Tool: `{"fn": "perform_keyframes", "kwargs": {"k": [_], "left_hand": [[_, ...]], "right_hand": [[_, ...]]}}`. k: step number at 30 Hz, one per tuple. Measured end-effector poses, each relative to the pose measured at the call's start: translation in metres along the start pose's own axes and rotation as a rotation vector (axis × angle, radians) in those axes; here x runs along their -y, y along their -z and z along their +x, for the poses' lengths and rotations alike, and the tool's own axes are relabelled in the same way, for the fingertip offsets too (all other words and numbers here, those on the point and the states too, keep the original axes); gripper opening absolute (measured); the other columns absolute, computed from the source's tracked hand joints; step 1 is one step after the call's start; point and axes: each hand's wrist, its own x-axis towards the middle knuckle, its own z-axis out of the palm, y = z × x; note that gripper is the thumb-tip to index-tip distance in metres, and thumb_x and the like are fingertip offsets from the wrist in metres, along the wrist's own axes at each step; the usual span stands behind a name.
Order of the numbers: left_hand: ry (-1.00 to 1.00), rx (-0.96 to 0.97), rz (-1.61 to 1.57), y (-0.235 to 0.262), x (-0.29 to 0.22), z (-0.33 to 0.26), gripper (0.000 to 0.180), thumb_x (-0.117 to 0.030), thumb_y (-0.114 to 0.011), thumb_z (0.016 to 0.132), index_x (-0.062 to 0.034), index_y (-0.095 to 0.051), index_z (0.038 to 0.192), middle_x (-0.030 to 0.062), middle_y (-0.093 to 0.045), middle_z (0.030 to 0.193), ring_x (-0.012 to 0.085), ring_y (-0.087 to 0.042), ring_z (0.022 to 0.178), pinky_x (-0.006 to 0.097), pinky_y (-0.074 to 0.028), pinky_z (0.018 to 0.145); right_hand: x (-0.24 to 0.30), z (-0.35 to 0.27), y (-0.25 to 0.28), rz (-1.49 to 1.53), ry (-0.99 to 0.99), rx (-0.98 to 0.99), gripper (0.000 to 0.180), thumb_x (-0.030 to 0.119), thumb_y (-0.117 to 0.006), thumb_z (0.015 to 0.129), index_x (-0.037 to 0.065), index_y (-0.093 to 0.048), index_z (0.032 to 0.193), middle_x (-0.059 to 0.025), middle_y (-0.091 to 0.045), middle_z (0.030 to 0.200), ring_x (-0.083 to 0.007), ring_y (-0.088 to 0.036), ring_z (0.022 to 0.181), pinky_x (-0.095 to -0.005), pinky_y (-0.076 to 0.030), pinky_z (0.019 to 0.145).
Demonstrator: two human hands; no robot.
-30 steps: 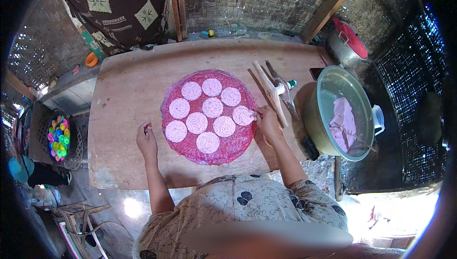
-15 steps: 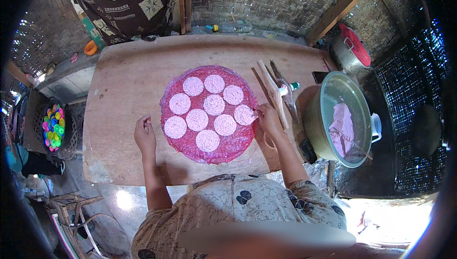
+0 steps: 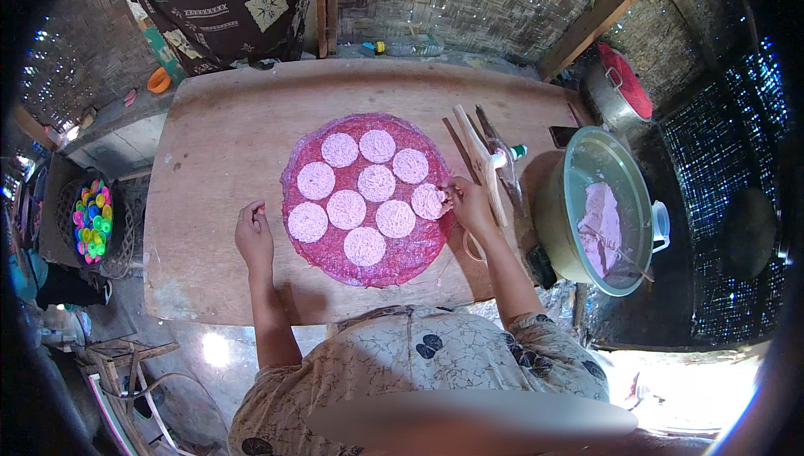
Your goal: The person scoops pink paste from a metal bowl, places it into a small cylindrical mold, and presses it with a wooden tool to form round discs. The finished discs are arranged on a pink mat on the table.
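A round red-pink mesh sheet lies on the wooden table, bearing several pale pink discs of what looks like pressed dough strands. My right hand is at the sheet's right rim. Its fingertips are pinched together on the outer edge of the rightmost dough disc, hiding a little of it. To the left of the sheet, my left hand hovers over or rests on the table. Its fingers are curled in, with nothing visible in them, and it touches neither sheet nor discs.
On the table's right are a pale wooden piece, a dark stick-like piece and a green-capped tube. A large basin of pink dough stands beyond them. A lidded metal pot sits far right; a basket of colourful plastic pieces is left.
My right fingers have shifted slightly left, further over the edge of the rightmost disc. My left hand has stayed in nearly the same place.
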Motion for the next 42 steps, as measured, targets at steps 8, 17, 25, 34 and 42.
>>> {"fn": "perform_keyframes", "kwargs": {"k": [8, 17, 25, 34, 42], "left_hand": [[-0.077, -0.045, 0.005, -0.005, 0.012, -0.001, 0.016, -0.009, -0.056, 0.095, -0.0051, -0.067, 0.107, 0.0122, -0.068, 0.104, 0.0285, -0.066, 0.092, 0.036, -0.051, 0.079], [-0.044, -0.012, -0.005, 0.000, 0.004, -0.001, 0.017, -0.007, -0.056, 0.094, -0.0048, -0.067, 0.107, 0.0126, -0.068, 0.101, 0.0267, -0.067, 0.089, 0.036, -0.051, 0.075], [-0.083, -0.036, 0.027, -0.003, 0.010, 0.000, 0.017, -0.008, -0.058, 0.094, -0.0052, -0.067, 0.107, 0.0113, -0.068, 0.101, 0.0256, -0.066, 0.085, 0.035, -0.051, 0.075], [-0.081, -0.036, 0.014, -0.004, 0.014, 0.000, 0.017, -0.009, -0.057, 0.095, -0.0046, -0.067, 0.107, 0.0115, -0.068, 0.100, 0.0261, -0.066, 0.086, 0.035, -0.051, 0.075], [-0.089, -0.053, 0.039, -0.002, 0.009, -0.002, 0.018, -0.007, -0.057, 0.093, -0.0048, -0.068, 0.107, 0.0112, -0.068, 0.099, 0.0250, -0.066, 0.085, 0.034, -0.051, 0.075]], "right_hand": [[-0.023, 0.002, 0.001, -0.281, 0.161, -0.030, 0.017, -0.001, -0.063, 0.086, -0.001, -0.071, 0.101, -0.0203, -0.068, 0.097, -0.0353, -0.067, 0.088, -0.0403, -0.054, 0.077], [-0.030, -0.026, 0.008, -0.345, 0.099, 0.021, 0.019, 0.006, -0.073, 0.082, -0.001, -0.069, 0.099, -0.0161, -0.064, 0.094, -0.0283, -0.066, 0.084, -0.0360, -0.053, 0.075], [-0.020, -0.006, -0.001, -0.188, 0.329, 0.055, 0.025, -0.004, -0.056, 0.088, -0.001, -0.065, 0.111, -0.0184, -0.063, 0.101, -0.0345, -0.065, 0.091, -0.0397, -0.053, 0.080], [-0.008, -0.021, 0.009, -0.247, 0.124, 0.149, 0.023, -0.003, -0.058, 0.087, 0.000, -0.064, 0.109, -0.0187, -0.062, 0.106, -0.0326, -0.064, 0.092, -0.0407, -0.052, 0.080], [-0.002, -0.011, 0.008, -0.377, 0.172, 0.152, 0.025, 0.002, -0.066, 0.085, 0.000, -0.068, 0.110, -0.0182, -0.063, 0.105, -0.0331, -0.063, 0.091, -0.0395, -0.052, 0.079]]}}
